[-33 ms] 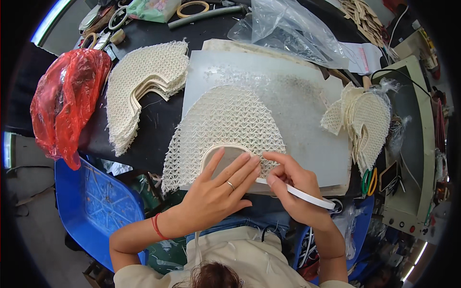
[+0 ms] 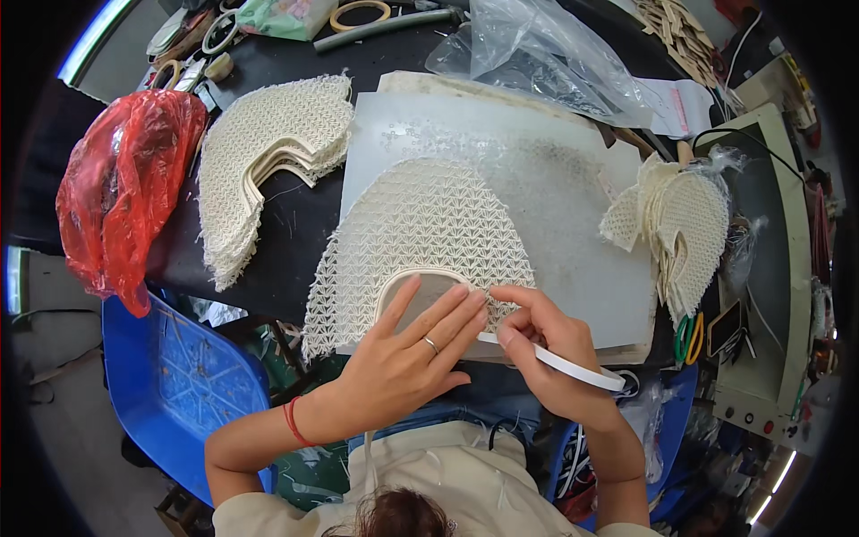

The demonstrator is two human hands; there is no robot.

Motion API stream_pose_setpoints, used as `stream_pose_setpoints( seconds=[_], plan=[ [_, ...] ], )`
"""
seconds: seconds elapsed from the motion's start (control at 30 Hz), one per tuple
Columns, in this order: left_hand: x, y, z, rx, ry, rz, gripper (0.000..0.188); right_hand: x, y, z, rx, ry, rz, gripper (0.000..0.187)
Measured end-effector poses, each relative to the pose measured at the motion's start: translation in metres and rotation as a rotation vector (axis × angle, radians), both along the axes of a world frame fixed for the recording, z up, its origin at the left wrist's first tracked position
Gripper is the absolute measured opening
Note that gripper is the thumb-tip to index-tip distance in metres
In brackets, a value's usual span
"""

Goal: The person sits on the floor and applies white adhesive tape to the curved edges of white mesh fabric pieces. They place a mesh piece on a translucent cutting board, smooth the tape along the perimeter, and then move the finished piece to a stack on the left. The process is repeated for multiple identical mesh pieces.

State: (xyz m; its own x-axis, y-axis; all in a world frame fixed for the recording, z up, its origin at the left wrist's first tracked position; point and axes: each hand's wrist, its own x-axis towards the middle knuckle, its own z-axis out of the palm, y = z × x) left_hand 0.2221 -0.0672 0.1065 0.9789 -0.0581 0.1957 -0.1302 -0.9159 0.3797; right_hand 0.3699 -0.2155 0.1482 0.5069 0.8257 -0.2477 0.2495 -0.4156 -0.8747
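Note:
A cream woven shoe-upper piece with frayed outer edges lies on a pale grey board in front of me. A smooth cream band lines its curved inner cutout. My left hand lies flat across the cutout with fingers stretched, their tips on its right-hand rim. Close beside it, my right hand is closed on a roll of narrow white tape, seen nearly edge-on. Its index fingertip is by the left fingertips at the rim. A short white strip shows between the hands; its full run is hidden.
Stacked woven pieces lie left of the board, beside a red plastic bag. More woven pieces sit at the right. Clear plastic and tape rolls lie at the back. A blue chair stands at lower left.

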Motion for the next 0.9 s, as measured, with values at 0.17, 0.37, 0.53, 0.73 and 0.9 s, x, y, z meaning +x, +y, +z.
stream_pose_setpoints(
  seconds=[0.17, 0.37, 0.53, 0.73, 0.9],
  plan=[
    [-0.002, 0.005, -0.002, -0.036, -0.053, -0.057, 0.062, -0.005, 0.001, -0.006, -0.003, -0.119, -0.017, 0.032],
    [-0.008, -0.003, -0.005, 0.184, -0.089, -0.160, 0.034, -0.009, -0.007, 0.006, -0.078, -0.238, -0.117, 0.030],
    [-0.003, -0.014, -0.005, 0.243, -0.116, -0.112, 0.038, 0.008, -0.031, 0.015, -0.155, -0.121, -0.186, 0.012],
    [0.001, -0.026, -0.014, 0.313, -0.146, -0.024, 0.053, 0.003, -0.032, 0.002, -0.157, -0.469, -0.105, 0.008],
    [0.004, -0.025, -0.008, 0.199, -0.078, -0.020, 0.055, -0.005, -0.030, -0.006, -0.097, -0.813, -0.063, 0.014]
  ],
)
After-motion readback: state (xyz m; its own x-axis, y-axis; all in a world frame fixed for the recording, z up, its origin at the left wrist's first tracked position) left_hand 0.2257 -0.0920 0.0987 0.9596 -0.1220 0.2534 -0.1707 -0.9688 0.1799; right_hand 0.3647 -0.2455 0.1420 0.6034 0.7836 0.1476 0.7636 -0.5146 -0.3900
